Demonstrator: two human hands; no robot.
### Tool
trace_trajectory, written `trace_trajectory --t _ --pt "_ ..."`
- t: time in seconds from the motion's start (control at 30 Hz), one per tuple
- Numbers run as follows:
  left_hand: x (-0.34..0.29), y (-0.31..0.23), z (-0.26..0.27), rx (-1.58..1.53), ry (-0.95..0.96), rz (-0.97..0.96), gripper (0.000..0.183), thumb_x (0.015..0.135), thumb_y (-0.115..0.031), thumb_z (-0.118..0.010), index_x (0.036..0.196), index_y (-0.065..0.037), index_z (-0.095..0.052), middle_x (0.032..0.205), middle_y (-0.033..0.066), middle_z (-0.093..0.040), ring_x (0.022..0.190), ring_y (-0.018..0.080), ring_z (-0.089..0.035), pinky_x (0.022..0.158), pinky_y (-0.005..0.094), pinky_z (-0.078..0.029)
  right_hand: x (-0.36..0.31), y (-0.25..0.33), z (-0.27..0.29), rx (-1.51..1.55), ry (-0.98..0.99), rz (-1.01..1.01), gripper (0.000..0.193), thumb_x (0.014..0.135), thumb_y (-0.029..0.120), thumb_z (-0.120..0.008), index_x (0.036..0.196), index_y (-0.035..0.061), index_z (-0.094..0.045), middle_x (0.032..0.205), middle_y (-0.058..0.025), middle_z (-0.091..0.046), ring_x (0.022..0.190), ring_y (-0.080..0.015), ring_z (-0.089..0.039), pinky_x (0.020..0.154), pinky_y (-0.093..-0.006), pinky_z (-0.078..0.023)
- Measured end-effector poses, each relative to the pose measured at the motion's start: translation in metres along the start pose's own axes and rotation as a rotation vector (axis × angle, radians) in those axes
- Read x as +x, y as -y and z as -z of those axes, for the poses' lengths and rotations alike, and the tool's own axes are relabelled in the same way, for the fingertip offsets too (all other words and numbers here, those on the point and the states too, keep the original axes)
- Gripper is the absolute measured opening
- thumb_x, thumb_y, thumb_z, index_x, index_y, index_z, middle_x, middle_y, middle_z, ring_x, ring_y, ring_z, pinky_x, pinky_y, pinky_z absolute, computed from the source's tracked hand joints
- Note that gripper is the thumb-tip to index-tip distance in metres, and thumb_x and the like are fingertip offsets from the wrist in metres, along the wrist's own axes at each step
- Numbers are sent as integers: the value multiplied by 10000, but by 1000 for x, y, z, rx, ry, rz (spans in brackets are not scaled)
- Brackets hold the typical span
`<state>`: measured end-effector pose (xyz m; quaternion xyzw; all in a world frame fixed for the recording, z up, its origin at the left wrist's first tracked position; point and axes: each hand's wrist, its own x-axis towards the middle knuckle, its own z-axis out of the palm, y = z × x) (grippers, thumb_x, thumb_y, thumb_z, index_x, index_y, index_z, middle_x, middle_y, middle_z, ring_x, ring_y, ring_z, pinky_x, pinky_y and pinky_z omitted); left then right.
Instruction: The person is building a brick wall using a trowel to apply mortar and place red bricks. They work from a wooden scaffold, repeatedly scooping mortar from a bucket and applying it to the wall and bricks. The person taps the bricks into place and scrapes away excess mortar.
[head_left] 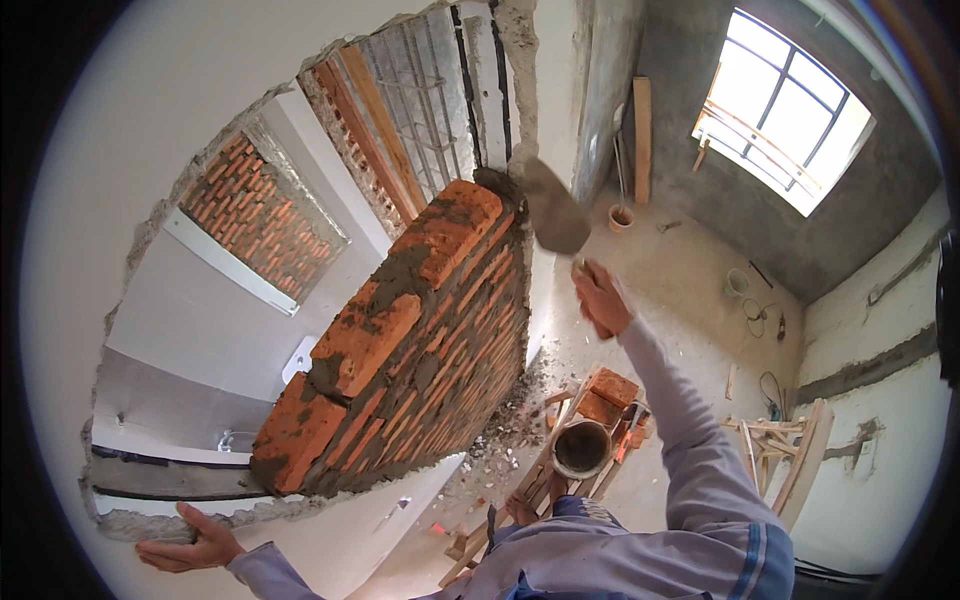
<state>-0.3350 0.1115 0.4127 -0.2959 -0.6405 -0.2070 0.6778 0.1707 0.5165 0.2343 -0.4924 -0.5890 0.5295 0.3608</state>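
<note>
My right hand point(602, 298) is wrapped around the handle of a trowel point(556, 210), raised beside the far end of the brick wall. The blade is pointed and smeared with grey mortar. At the lower left, my left hand point(196, 546) lies with fingers stretched out against the rough cut edge point(150, 524) of the wall opening. Between my hands rises a brick wall point(440, 370) with mortar in its joints. Along its top sit orange bricks point(366, 342), with wet mortar point(400, 275) spread between and over them.
A bucket of mortar point(582, 447) and several loose bricks point(612, 387) rest on a plank platform by my feet. Rubble point(497, 432) lies along the wall's base. Wooden trestles point(800, 450) stand at the right. A small bucket point(621, 217) is near the far wall, left of the window point(785, 100).
</note>
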Motion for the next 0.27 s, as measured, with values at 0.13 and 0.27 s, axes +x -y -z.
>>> trace_trajectory --t 0.13,0.27 --pt "3 -5 1 -3 -1 -6 866 861 -465 -698 1477 20 -329 1487 209 -355 1386 389 -311 1113 518 -301 -20 -37 -40 630 152 -109 377 1016 418 -471 1065 50 -535 658 -16 -495 441 -103 -461 390 -268 -410" --pt "3 5 -2 17 -11 -61 888 859 -487 -687 1492 4 -304 1517 198 -325 1399 396 -292 1143 521 -259 19 -62 -89 780 131 -106 394 1014 444 -462 1161 90 -551 708 -25 -532 466 -108 -486 410 -267 -436"
